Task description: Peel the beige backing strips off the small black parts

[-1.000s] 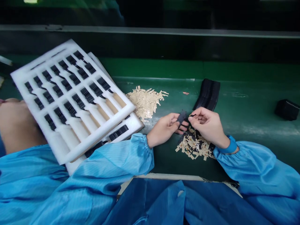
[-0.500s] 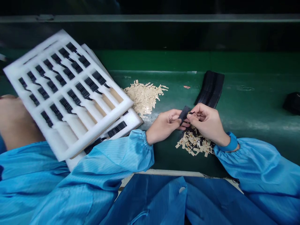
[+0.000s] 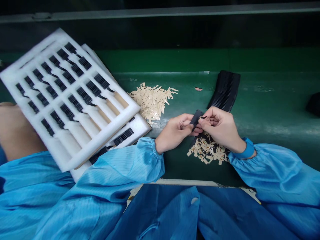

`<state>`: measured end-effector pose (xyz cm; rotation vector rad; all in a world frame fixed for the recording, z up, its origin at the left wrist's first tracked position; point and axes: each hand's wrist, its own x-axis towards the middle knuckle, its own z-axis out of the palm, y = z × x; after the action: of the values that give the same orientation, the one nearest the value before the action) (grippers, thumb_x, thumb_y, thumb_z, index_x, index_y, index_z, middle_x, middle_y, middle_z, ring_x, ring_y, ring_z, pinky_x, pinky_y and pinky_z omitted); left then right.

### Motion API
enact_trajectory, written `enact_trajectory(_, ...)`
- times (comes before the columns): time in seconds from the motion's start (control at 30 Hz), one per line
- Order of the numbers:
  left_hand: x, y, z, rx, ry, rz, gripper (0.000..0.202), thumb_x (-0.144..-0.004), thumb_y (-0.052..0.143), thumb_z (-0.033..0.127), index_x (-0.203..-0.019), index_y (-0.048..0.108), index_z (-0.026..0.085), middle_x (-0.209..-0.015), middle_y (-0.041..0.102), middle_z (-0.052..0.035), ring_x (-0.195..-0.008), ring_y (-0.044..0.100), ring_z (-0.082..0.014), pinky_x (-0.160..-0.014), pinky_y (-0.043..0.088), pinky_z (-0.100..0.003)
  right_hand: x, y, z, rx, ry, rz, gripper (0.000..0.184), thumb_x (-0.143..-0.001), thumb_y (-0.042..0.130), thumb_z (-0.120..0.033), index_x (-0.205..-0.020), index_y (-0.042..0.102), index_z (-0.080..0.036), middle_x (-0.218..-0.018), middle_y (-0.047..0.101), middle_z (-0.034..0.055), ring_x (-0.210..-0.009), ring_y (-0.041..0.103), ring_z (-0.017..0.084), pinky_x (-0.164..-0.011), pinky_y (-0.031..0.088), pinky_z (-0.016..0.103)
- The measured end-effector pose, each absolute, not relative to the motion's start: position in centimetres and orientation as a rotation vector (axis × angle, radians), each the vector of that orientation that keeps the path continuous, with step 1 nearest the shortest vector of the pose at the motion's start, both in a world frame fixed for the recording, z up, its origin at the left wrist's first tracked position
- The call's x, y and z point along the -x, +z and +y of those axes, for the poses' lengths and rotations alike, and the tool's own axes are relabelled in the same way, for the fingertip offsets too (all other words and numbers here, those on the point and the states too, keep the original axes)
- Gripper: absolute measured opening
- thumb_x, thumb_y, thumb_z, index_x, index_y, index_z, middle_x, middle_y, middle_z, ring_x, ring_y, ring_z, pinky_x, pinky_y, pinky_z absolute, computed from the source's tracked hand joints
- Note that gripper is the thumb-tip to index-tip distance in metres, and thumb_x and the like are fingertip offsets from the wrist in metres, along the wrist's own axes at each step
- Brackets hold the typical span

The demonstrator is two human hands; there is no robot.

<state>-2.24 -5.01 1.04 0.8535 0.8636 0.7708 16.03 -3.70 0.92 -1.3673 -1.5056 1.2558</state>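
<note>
My left hand (image 3: 172,131) is closed around a flat dark rectangular plate (image 3: 195,120), thumb on top and fingers beneath. At the plate's right edge, my right hand (image 3: 221,128) pinches a small black strip (image 3: 203,117) between thumb and fingertips. Whether the strip is attached to the plate, I cannot tell. Just below both hands lies a loose heap of small cream tabs (image 3: 210,151) with dark bits among them. Behind my right hand, a neat row of black parts (image 3: 225,88) stands packed together on the green work surface (image 3: 275,110).
To the left, a white foam tray (image 3: 103,133) holding several black cable-like parts rests askew on another foam tray (image 3: 142,125). A larger pile of cream tabs (image 3: 152,100) lies beside them. Part of a person's bare limb (image 3: 20,130) shows at far left; a black object (image 3: 314,104) at far right.
The view has shifted slightly. Both hands keep their hold at the plate; a yellow spot seen beside the right fingertips before no longer shows.
</note>
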Motion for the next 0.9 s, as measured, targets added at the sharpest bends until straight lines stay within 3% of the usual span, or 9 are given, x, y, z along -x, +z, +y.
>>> enact_trajectory(0.63, 2.32, 1.29, -4.92, -0.843, 0.744, 0.893, 0.027, -0.094, 0.063, 0.016, -0.119, 0.063, 0.008, -0.103, 0.078, -0.0122, -0.09, 0.078, -0.0173, -0.087, 0.063, -0.031, -16.1, 1.12, -3.53, 1.355, 1.361, -1.42, 0.023, -0.076, 0.079, -0.03, -0.073, 0.058, -0.022, -0.061, 0.062, -0.0021, -0.054, 0.061, 0.013, -0.049, 0.047, 0.025)
enact_trajectory(0.9, 2.37, 1.43, -4.95, -0.851, 0.726, 0.916, 0.03, -0.093, 0.064, 0.018, -0.121, 0.063, 0.008, -0.107, 0.078, -0.0128, -0.09, 0.078, -0.0169, -0.087, 0.063, -0.03, -16.05, 1.49, -3.37, 1.359, 1.357, -1.395, 0.028, -0.073, 0.083, -0.034, -0.071, 0.057, -0.022, -0.059, 0.059, -0.0034, -0.051, 0.055, 0.011, -0.046, 0.044, 0.024)
